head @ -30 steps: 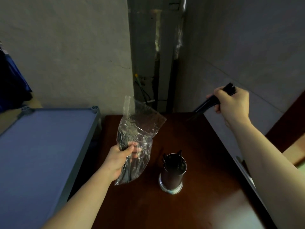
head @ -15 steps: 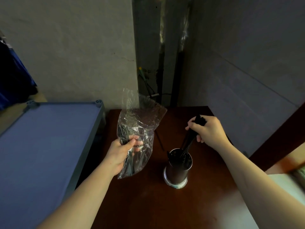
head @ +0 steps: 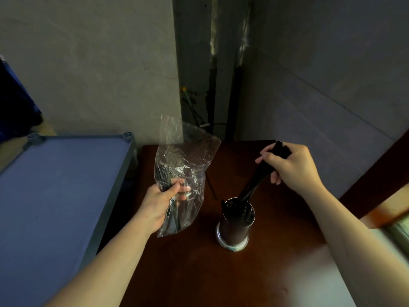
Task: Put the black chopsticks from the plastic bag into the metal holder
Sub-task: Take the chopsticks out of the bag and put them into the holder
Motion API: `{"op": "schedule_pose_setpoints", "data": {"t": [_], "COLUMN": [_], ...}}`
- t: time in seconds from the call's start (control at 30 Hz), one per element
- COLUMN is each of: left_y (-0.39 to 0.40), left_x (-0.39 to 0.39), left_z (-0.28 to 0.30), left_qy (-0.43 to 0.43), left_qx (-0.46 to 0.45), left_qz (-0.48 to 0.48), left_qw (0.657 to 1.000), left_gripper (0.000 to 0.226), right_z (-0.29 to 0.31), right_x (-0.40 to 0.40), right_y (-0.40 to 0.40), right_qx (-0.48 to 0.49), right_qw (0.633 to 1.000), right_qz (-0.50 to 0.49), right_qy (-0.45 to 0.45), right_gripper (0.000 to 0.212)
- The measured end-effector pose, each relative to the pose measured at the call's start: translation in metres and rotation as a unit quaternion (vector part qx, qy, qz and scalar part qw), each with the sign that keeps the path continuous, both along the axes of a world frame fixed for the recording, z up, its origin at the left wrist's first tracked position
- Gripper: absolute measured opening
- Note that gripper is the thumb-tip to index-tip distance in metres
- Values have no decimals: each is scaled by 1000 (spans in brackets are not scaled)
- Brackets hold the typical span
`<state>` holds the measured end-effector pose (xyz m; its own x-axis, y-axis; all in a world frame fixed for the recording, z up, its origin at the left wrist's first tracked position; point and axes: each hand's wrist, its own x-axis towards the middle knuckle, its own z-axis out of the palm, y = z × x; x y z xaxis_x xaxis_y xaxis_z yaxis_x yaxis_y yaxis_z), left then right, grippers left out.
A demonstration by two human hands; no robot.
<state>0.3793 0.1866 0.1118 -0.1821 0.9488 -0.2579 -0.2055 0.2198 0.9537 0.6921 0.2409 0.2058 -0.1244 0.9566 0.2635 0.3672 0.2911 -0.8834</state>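
Observation:
My left hand [head: 160, 199] grips a clear, crinkled plastic bag [head: 188, 160] held upright above the dark wooden table [head: 276, 273]; several black chopsticks show through it near my fingers. A round metal holder [head: 235, 229] stands on the table to the right of the bag. My right hand [head: 290, 166] grips the top of a bundle of black chopsticks [head: 254, 185], which slants down to the left with its lower ends inside the holder's mouth. A single black stick [head: 211, 188] lies on the table between bag and holder.
A blue-grey shelf top [head: 55, 196] adjoins the table's left edge. Concrete walls close the back and right, with pipes and cables in the corner gap [head: 205, 96]. A brown door edge [head: 380, 180] stands at the right.
My right hand came down and left from beside the wall with the chopstick bundle, whose tips now sit in the holder. My left hand kept the bag about where it was.

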Motion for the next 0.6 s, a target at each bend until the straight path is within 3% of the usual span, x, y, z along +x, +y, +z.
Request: {"op": "schedule_pose_setpoints", "data": {"t": [0.3,0.6], "left_y": [3,3], "left_x": [6,-1], "left_z": [1,-1], "left_qy": [-11,-6], "left_qx": [8,10], "left_qz": [-4,4], "left_qw": [1000,1000], "left_gripper": [16,16], "right_z": [-10,-47], "right_x": [-7,-11], "right_y": [-22,-15], "right_qx": [6,-51], "right_qw": [996,996], "right_qz": [44,48], "right_qy": [-75,-53], "right_gripper": [10,11]}}
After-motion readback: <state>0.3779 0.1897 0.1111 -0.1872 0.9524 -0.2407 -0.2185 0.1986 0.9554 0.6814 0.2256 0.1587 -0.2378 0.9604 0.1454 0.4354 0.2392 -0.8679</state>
